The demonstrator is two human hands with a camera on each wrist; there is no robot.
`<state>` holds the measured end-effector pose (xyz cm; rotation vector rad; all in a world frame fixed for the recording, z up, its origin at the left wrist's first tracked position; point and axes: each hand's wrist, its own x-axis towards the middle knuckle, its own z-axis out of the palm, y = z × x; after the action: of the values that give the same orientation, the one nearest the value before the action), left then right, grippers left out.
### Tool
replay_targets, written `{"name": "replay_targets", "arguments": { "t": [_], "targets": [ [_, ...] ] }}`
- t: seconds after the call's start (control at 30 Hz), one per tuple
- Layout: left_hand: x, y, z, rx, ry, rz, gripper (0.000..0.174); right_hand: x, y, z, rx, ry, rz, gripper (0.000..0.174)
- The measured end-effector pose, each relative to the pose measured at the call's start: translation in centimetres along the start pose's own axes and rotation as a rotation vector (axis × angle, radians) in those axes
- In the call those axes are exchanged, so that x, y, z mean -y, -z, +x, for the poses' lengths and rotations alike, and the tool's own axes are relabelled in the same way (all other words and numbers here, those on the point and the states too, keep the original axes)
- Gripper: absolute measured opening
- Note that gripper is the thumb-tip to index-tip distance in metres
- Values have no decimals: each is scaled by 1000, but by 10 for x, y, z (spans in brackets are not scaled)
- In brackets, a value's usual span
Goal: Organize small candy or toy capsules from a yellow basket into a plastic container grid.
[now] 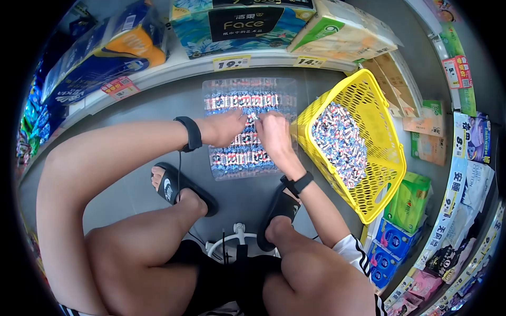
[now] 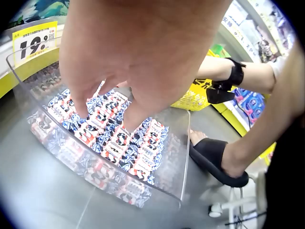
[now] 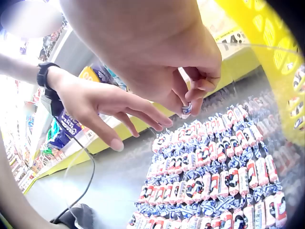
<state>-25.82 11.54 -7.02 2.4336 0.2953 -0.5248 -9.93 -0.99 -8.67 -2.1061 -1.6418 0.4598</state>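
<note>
A clear plastic box (image 1: 289, 89) on the floor holds wrapped candies (image 1: 245, 158) laid in rows, blue and white with red. My right hand (image 1: 275, 136) is over the box, its fingertips pinching one candy (image 3: 186, 109) in the right wrist view. Beside it my left hand (image 1: 226, 128) reaches over the rows with fingers extended and apart, as the right wrist view shows; in the left wrist view its fingertips (image 2: 132, 119) hang over the candies. Whether they touch any is unclear.
A yellow basket (image 1: 375, 84) with a heap of loose candies (image 1: 340, 142) stands tilted to the right of the box. Shelves with tissue packs (image 1: 240, 29) run behind and along the right. Two sandalled feet (image 1: 182, 189) flank the near side, with a white stool base (image 1: 240, 231) between the legs.
</note>
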Motion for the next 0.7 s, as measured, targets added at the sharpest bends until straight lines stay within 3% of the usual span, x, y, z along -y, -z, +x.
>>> {"name": "replay_targets", "arguments": {
  "t": [0.1, 0.13, 0.2, 0.23, 0.43, 0.63, 0.7],
  "targets": [
    [4, -12, 5, 26, 5, 165, 63, -6, -19, 11, -31, -95, 33, 11],
    [0, -4, 9, 139, 42, 205, 69, -9, -25, 16, -94, -149, 68, 15],
    [7, 1, 15, 79, -16, 225, 69, -11, -37, 26, -197, -254, 148, 20],
    [10, 3, 18, 16, -72, 245, 70, -13, -41, 28, -194, -255, 150, 20],
    [35, 11, 42, 61, -44, 298, 77, -18, -60, 49, -146, -303, 18, 18],
    [27, 10, 49, 219, 125, 175, 80, -16, -66, 47, -97, -333, 58, 23],
    [28, 5, 45, 234, 128, 187, 81, -17, -67, 42, -164, -331, 56, 27]
  ]
}}
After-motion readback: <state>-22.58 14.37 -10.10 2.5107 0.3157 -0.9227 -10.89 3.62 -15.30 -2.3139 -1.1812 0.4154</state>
